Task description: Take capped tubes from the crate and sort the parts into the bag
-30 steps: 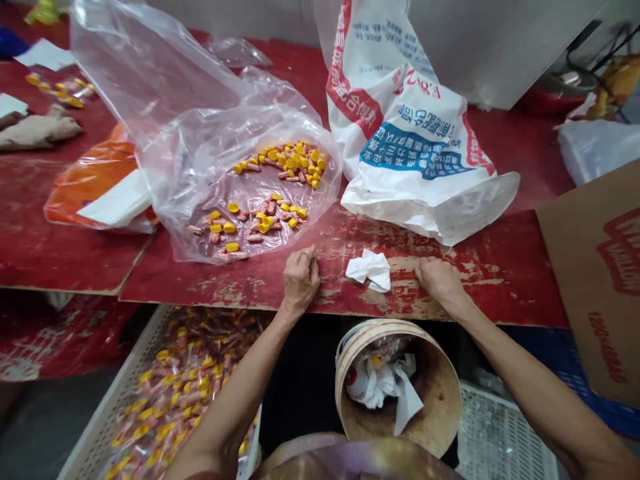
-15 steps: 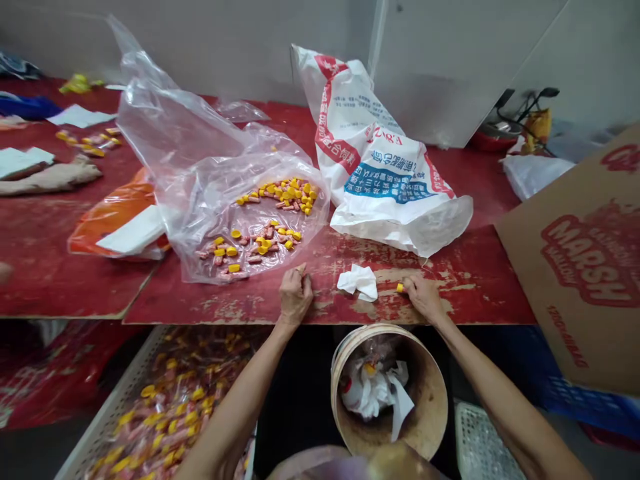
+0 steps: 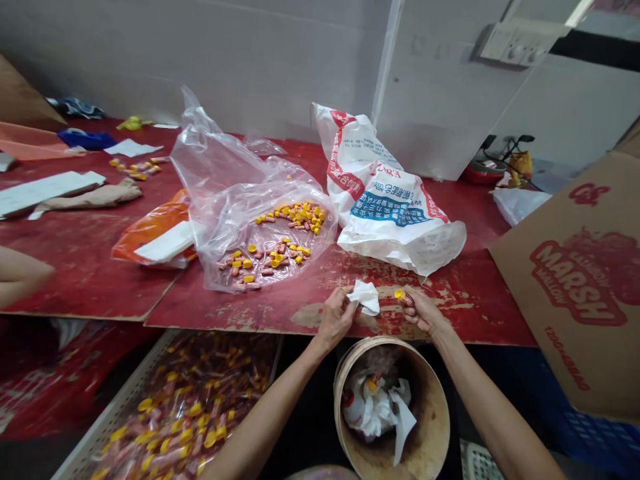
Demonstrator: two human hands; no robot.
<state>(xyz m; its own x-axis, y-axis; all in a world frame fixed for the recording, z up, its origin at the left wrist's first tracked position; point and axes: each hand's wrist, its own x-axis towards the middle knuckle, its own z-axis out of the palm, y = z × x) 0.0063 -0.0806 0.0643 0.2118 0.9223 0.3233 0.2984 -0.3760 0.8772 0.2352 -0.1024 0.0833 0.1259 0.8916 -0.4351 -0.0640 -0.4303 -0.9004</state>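
My left hand [image 3: 336, 316] is closed in a pinch on the edge of a crumpled white tissue [image 3: 366, 297] at the table's front. My right hand [image 3: 423, 312] is to the right of it, fingers wrapped round a small pink tube with a yellow cap [image 3: 400, 294], the cap end pointing left. Similar pink tubes with yellow caps [image 3: 300, 215] lie in two groups on a clear plastic bag [image 3: 225, 220] to the left. Below the table edge, between my forearms, stands a bucket [image 3: 440, 420] with crumpled tissues in it.
A crate [image 3: 107, 403] full of capped tubes sits lower left. A printed white sack [image 3: 400, 247] lies behind my hands. On the right stands a cardboard box [image 3: 565, 347]. An orange bag [image 3: 135, 230] rests on the left, with another person's arm [image 3: 23, 275] at the left edge.
My left hand has moved right from beside the plastic bag and taken hold of the tissue. My right hand has turned, showing more of the capped tube. The camera view has tilted up.
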